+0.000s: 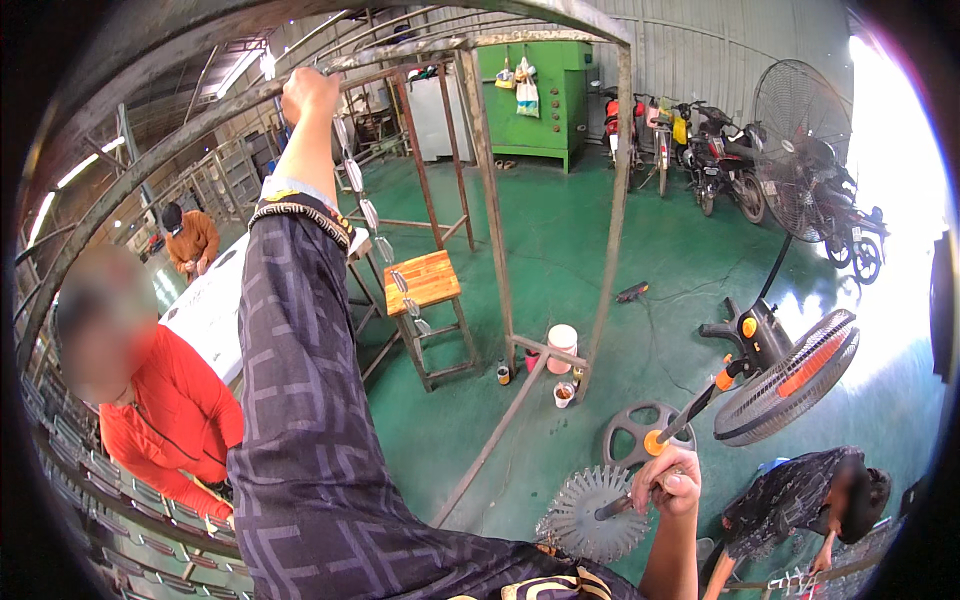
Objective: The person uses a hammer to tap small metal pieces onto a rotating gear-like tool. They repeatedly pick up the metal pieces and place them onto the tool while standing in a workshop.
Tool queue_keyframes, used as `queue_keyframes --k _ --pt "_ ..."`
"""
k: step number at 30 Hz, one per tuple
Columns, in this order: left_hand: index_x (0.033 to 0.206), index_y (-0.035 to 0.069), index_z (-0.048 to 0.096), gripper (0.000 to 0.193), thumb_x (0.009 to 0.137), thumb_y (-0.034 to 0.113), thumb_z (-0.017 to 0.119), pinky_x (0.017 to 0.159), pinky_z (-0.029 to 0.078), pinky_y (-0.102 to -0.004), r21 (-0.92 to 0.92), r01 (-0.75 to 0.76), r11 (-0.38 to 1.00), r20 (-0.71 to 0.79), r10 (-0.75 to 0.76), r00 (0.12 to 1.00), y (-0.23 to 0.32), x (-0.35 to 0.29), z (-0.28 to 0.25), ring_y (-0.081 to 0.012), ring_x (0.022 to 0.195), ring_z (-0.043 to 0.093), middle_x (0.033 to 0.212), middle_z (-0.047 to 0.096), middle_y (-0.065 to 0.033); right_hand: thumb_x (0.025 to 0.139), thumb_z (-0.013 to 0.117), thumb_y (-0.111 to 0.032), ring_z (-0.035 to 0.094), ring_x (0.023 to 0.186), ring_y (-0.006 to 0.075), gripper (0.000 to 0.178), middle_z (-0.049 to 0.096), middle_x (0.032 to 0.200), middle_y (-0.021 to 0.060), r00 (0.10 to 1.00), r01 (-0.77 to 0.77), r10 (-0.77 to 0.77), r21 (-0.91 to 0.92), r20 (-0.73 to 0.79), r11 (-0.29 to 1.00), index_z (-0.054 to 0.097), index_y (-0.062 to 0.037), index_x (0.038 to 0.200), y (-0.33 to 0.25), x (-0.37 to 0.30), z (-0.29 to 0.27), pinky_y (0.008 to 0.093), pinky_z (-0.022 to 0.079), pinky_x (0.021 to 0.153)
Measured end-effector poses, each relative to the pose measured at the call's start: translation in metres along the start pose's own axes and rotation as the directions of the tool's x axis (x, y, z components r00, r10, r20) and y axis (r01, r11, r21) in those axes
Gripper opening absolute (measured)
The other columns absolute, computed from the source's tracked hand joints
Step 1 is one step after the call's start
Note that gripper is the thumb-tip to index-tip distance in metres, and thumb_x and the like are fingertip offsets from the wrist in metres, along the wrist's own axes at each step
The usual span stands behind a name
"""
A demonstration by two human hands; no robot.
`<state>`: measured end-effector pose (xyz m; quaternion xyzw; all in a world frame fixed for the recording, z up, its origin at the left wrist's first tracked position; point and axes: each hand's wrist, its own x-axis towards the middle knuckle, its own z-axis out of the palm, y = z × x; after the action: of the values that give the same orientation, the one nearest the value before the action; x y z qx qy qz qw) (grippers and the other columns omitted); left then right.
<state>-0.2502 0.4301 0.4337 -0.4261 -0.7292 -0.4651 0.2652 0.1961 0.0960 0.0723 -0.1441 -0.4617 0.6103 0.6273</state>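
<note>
My left hand [311,96] is raised at the upper left, its fingers closed against the metal bar [262,92] of a tall frame. A strand of shiny oval metal pieces [370,213], linked one below another, hangs down beside that hand; its top end is partly hidden at the fingers. Low on the right, my right hand [668,482] wraps round a rod [614,507]. At the rod's far end sits a round grey metal disc [592,512] with toothlike slots around its rim. Part of the rod is covered by my fingers.
A person in red [165,400] stands close at left, another crouches at lower right [800,500]. A fan [785,380] stands at right. A wooden-topped stool [425,280], a bucket [562,345] and frame legs [488,200] stand ahead. Motorbikes [720,155] are parked behind.
</note>
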Motion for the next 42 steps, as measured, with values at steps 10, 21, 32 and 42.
queue_keyframes --k 10,21,32,42 --pt "0.099 0.009 0.068 0.048 0.061 0.036 0.076 0.079 0.046 -0.0308 -0.391 -0.001 0.92 -0.046 -0.019 0.999 -0.006 0.012 -0.002 -0.0216 0.084 0.063 0.09 0.067 -0.0123 0.071 0.057 -0.017 0.053 0.039 0.0251 0.025 0.054 0.053 0.0223 0.999 0.03 -0.03 0.024 0.016 0.999 0.052 0.0071 0.072 0.001 0.005 -0.001 0.0313 0.042 0.033" --pt "0.095 0.0 0.065 0.028 0.073 0.015 0.073 0.062 0.04 -0.0199 -0.796 0.122 0.593 0.372 0.319 0.872 -0.032 -0.137 -0.018 -0.0052 0.064 0.05 0.078 0.063 0.0017 0.078 0.056 -0.022 0.048 0.033 0.0234 0.029 0.051 0.05 0.0199 0.997 0.069 -0.068 -0.027 0.043 0.997 0.047 0.0049 0.072 0.003 0.012 -0.009 0.0304 0.042 0.031" --pt "0.085 0.0 0.065 0.011 0.076 0.004 0.067 0.072 0.047 -0.0239 -0.696 0.455 0.556 0.716 0.491 0.496 -0.098 -0.366 -0.027 -0.008 0.076 0.058 0.082 0.064 -0.0019 0.081 0.055 -0.027 0.054 0.048 0.0228 0.031 0.051 0.054 0.0113 0.998 0.059 -0.055 -0.12 0.035 0.991 0.052 0.0035 0.075 0.002 0.011 -0.007 0.0305 0.044 0.043" --pt "0.086 -0.001 0.066 0.014 0.073 0.004 0.069 0.064 0.046 -0.0222 -0.512 0.541 0.668 0.846 0.5 0.183 -0.146 -0.547 -0.013 -0.0062 0.069 0.057 0.076 0.065 -0.0032 0.08 0.052 -0.025 0.05 0.045 0.0212 0.029 0.053 0.054 0.0157 0.995 0.027 -0.017 -0.092 0.102 0.995 0.051 0.0036 0.075 0.003 0.014 -0.015 0.0283 0.04 0.042"
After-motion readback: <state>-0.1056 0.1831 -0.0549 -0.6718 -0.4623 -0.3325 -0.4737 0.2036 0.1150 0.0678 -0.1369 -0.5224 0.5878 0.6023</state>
